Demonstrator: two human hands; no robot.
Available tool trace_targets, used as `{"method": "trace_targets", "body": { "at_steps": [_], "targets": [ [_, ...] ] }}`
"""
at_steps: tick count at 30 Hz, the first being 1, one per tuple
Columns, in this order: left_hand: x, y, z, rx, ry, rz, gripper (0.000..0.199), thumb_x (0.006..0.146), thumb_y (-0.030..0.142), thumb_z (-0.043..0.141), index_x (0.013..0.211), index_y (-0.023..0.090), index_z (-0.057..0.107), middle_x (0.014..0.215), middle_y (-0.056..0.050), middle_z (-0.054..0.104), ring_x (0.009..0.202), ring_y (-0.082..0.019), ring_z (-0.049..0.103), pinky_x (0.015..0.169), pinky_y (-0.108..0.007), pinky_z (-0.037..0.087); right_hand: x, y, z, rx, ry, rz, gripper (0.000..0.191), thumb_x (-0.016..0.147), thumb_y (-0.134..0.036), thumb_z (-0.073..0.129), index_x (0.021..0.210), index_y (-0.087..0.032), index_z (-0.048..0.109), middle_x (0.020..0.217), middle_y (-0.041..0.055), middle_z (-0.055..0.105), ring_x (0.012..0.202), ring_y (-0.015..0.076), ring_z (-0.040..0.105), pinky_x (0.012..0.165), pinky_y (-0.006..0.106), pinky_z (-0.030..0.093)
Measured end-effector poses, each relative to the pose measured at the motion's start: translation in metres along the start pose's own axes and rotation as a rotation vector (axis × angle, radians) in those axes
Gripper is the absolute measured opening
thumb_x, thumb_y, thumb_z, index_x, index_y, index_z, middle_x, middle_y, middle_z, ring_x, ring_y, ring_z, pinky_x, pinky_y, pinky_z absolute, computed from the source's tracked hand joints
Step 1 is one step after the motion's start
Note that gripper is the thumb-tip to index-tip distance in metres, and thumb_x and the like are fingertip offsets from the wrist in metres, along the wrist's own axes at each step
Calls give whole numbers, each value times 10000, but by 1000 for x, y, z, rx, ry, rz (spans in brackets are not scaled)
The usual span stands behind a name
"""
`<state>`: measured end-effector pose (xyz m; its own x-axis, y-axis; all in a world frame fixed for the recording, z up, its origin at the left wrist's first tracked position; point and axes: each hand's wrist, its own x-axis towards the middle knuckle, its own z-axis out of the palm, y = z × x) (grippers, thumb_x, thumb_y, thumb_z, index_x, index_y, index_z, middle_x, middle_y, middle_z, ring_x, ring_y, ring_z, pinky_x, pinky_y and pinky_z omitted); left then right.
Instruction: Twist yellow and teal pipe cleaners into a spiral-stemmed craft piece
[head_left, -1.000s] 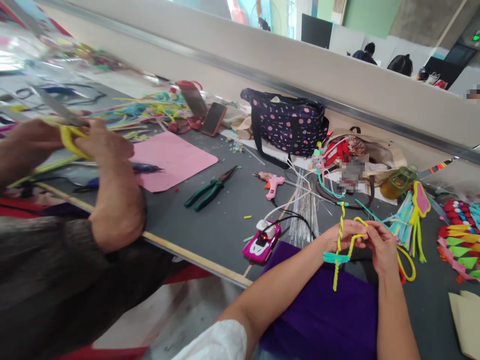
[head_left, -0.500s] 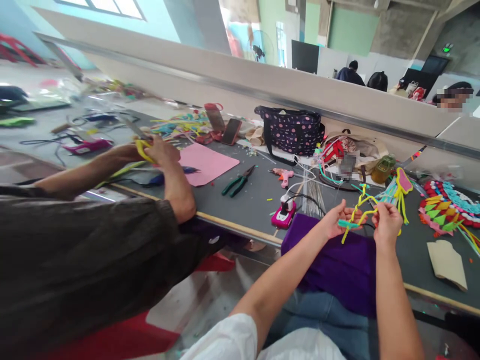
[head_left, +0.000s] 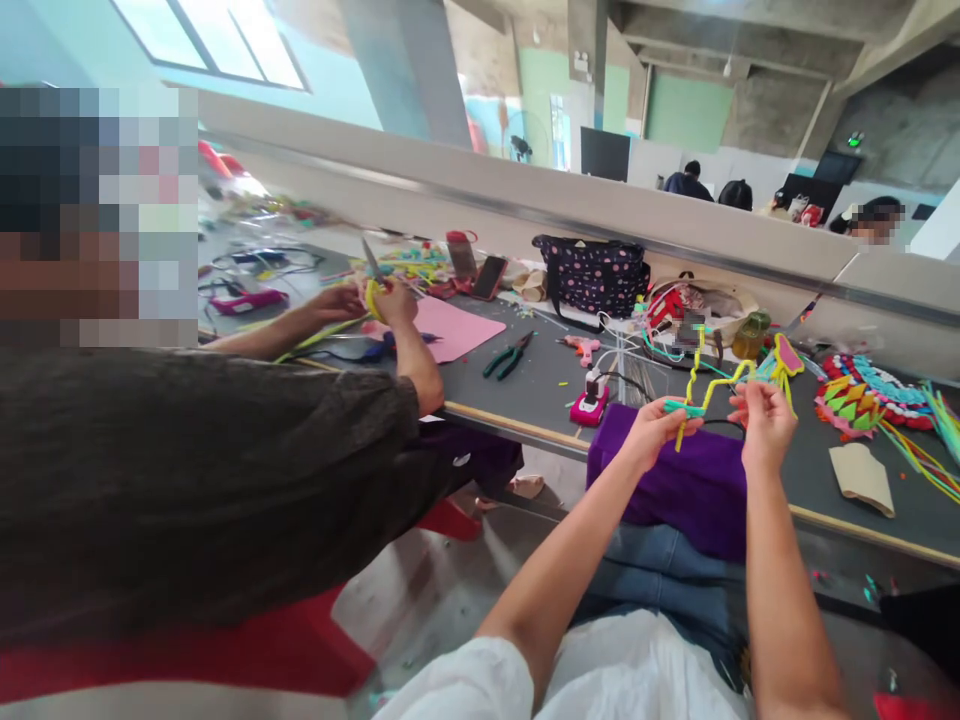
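A bent yellow pipe cleaner (head_left: pixel 721 383) stretches between my two hands over the table's front edge. A teal piece (head_left: pixel 682 408) crosses its twisted upright part at the left. My left hand (head_left: pixel 660 430) is closed on the pipe cleaners near this crossing, thumb against fingers. The fingers of my right hand (head_left: pixel 769 425) pinch the free end of the yellow strand. Below my hands a purple cloth (head_left: pixel 675 480) hangs over the table edge and my lap. Beyond the right hand lies a pink and yellow pipe-cleaner piece (head_left: pixel 787 356).
At the left a co-worker's hand (head_left: pixel 394 303) holds yellow-handled scissors (head_left: pixel 373 262). Pliers (head_left: pixel 508 356), a pink glue gun (head_left: pixel 582 348) and a magenta power strip (head_left: pixel 590 404) lie on the grey table. A dark patterned bag (head_left: pixel 596 278) stands behind; a beige paper piece (head_left: pixel 862 480) lies right.
The view has swung left and up. My hands have moved apart a little, and the yellow strand between them now has a sharper bend. The co-worker's scissors now point more upward.
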<state>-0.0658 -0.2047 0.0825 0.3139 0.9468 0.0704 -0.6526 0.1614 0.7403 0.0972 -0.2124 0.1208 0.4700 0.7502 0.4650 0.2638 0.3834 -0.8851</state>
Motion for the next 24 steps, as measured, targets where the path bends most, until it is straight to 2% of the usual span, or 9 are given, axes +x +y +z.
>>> {"method": "trace_targets", "body": {
  "at_steps": [1,4,7,8,10,12,19,21,24],
  "targets": [
    [2,-1,-4,-12,34,4,424,645,272,841,974,112,626,864,-102,736,784,-234,724,782,-357,556,-7,9,-1,-160,-148,7,411,883,-541,431,963,-166,581,841,49,676,660,145,646,497,242,512],
    [6,-8,-16,-35,100,13,378,664,239,820,961,118,622,862,-93,738,775,-220,725,754,-325,565,-38,38,0,-284,-410,25,299,802,-470,577,795,-177,637,666,9,646,593,165,611,540,279,504],
    [5,-17,-29,-41,141,-15,355,692,213,795,982,126,612,867,-93,737,767,-212,725,748,-318,567,-70,56,8,-396,-569,18,107,693,-280,701,761,-209,657,770,15,664,723,185,620,726,317,497],
    [4,-19,-32,-41,156,-25,351,700,210,789,990,127,610,867,-94,737,765,-208,725,752,-319,567,-78,59,11,-433,-590,17,153,659,-221,721,800,-215,663,842,31,665,800,200,619,774,322,482],
    [1,-22,-39,-42,182,-41,343,709,208,782,995,126,611,865,-93,737,759,-201,723,759,-319,567,-87,63,16,-496,-604,23,244,664,-142,696,892,-217,656,943,62,646,913,222,599,831,328,452],
    [-1,-24,-45,-40,190,-61,334,713,205,778,994,123,617,862,-97,738,749,-197,722,755,-312,568,-90,65,19,-530,-610,35,222,722,-119,628,922,-214,646,957,73,632,920,218,594,842,324,438],
    [-4,-38,-61,-118,103,-103,308,730,172,760,999,118,620,881,-94,732,728,-177,707,748,-321,577,-98,73,6,-374,-639,121,17,698,-206,665,714,-206,665,713,12,660,681,164,620,694,266,466],
    [-3,-46,-66,-174,81,-110,301,731,161,761,992,114,618,890,-96,730,732,-162,700,784,-331,573,-96,77,0,-286,-586,169,138,742,-323,651,757,-190,685,665,11,666,585,154,608,575,252,467],
    [-2,-52,-69,-211,90,-95,301,717,164,778,967,121,615,865,-86,731,746,-164,700,812,-352,566,-84,79,-7,-170,-384,230,405,808,-522,558,889,-145,681,704,47,687,534,146,592,445,231,436]
  ]
}}
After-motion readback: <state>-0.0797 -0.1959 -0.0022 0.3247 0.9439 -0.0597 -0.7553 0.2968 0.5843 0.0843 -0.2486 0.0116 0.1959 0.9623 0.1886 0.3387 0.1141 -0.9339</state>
